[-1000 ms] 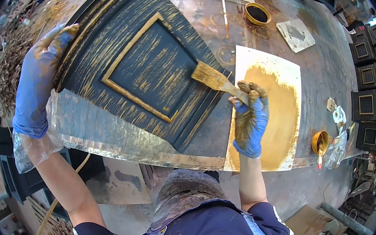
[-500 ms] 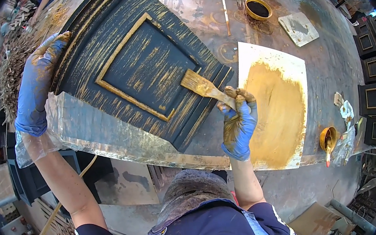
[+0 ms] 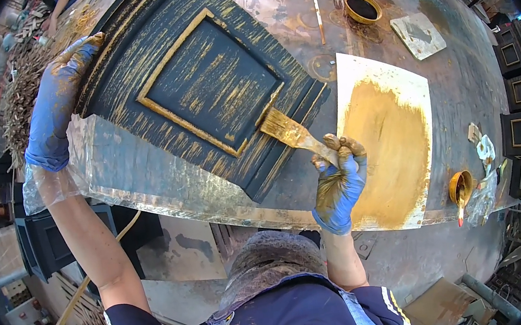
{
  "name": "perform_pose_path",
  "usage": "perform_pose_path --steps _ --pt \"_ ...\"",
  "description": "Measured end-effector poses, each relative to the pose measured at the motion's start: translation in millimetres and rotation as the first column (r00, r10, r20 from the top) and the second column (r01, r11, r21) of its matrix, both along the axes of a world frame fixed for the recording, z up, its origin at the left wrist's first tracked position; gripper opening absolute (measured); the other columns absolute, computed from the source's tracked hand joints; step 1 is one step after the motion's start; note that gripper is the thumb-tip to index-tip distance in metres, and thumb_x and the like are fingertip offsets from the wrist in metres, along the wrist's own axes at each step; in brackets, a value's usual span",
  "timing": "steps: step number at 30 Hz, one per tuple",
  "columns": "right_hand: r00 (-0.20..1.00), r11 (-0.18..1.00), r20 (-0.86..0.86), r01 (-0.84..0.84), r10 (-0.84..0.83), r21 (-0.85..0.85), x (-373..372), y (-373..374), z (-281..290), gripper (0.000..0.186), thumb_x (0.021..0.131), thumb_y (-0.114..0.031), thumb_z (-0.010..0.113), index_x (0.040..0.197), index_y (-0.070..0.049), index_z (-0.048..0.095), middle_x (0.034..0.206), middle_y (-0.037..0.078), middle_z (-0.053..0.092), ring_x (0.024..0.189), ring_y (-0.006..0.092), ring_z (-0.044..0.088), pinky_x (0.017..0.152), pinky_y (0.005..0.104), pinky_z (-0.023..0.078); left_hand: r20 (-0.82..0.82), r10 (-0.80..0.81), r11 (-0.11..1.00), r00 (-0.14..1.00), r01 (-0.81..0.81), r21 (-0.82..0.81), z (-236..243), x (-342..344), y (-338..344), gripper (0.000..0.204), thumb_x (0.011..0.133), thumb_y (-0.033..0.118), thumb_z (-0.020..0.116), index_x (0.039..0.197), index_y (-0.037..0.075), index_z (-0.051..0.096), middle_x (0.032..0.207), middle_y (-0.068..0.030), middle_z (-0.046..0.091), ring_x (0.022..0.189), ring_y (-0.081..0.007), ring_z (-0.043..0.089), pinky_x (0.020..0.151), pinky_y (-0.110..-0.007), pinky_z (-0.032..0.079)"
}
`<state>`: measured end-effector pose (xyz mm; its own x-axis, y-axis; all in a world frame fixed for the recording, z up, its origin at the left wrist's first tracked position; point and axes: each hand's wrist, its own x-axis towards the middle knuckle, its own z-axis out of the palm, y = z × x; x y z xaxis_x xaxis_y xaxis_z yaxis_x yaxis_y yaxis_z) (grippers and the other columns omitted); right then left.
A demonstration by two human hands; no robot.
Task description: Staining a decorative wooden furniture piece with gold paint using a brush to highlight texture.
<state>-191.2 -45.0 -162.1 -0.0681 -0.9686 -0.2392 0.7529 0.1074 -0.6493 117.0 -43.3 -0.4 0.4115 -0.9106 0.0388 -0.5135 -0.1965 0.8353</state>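
My left hand (image 3: 60,95), in a stained blue glove with plastic round the wrist, grips the upper-left edge of a black wooden panel (image 3: 211,72) streaked with gold, which has a raised gold-edged inner frame. My right hand (image 3: 340,185), in a blue glove smeared with brown, is closed on a flat paintbrush (image 3: 286,131). Its gold-coated bristles touch the lower-right part of the inner frame. Beside my right hand lies a white board (image 3: 391,154) spread with gold paint. A yellow bowl (image 3: 460,184) with a brush in it stands at the board's right.
On the stained worktable (image 3: 458,88) are a bowl of dark liquid (image 3: 362,9), a square slab (image 3: 416,35), a stick (image 3: 319,14) and crumpled plastic (image 3: 483,198). Dark panels (image 3: 520,133) line the right. At upper left are twigs (image 3: 23,112) and another person's arm (image 3: 59,12).
The brush and my right hand have shifted down along the inner frame, and gold now shows on more of its right side. The other person's arm has come into view at upper left.
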Motion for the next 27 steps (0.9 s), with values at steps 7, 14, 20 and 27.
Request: perform_pose_path --steps 7,14,20,27 --pt "0.995 0.996 -0.061 -0.079 0.077 -0.036 7.1 12.2 -0.7 0.014 0.08 -0.009 0.045 0.093 -0.004 0.044 0.09 0.017 0.054 0.07 0.0201 0.055 0.055 0.0263 0.047 0.085 -0.078 0.996 0.993 0.081 -0.026 -0.6 5.8 1.7 0.026 0.081 0.018 0.047 0.101 0.002 0.054 0.088 -0.0021 0.057 0.076 -0.0064 0.051 0.068 -0.017 0.04" --pt "0.985 0.983 0.027 -0.167 0.169 -0.075 15.0 20.9 2.7 0.014 0.08 -0.007 0.044 0.094 -0.003 0.045 0.09 0.018 0.053 0.072 0.0203 0.054 0.056 0.026 0.046 0.038 -0.094 0.996 0.995 0.094 -0.001 -2.6 9.2 -0.1 0.026 0.081 0.016 0.046 0.101 0.002 0.053 0.088 -0.0022 0.057 0.076 -0.006 0.051 0.068 -0.016 0.04" --pt "0.999 0.998 0.009 -0.039 0.04 -0.056 10.3 29.5 2.3 0.015 0.078 -0.007 0.048 0.093 -0.004 0.045 0.089 0.017 0.055 0.073 0.0214 0.055 0.055 0.029 0.047 0.023 -0.098 0.995 0.995 0.098 0.009 -1.1 9.0 -1.5 0.026 0.081 0.016 0.046 0.101 0.002 0.054 0.088 -0.0022 0.057 0.076 -0.006 0.051 0.068 -0.016 0.04" --pt "0.991 0.995 -0.113 -0.06 0.069 0.078 3.3 33.7 4.7 0.016 0.079 -0.005 0.046 0.094 -0.004 0.045 0.092 0.014 0.051 0.086 0.022 0.053 0.056 0.0275 0.05 0.197 -0.02 1.0 0.98 0.018 0.013 -2.6 4.1 -1.4 0.026 0.081 0.017 0.045 0.1 0.001 0.053 0.089 -0.0037 0.057 0.077 -0.0064 0.051 0.069 -0.018 0.04"
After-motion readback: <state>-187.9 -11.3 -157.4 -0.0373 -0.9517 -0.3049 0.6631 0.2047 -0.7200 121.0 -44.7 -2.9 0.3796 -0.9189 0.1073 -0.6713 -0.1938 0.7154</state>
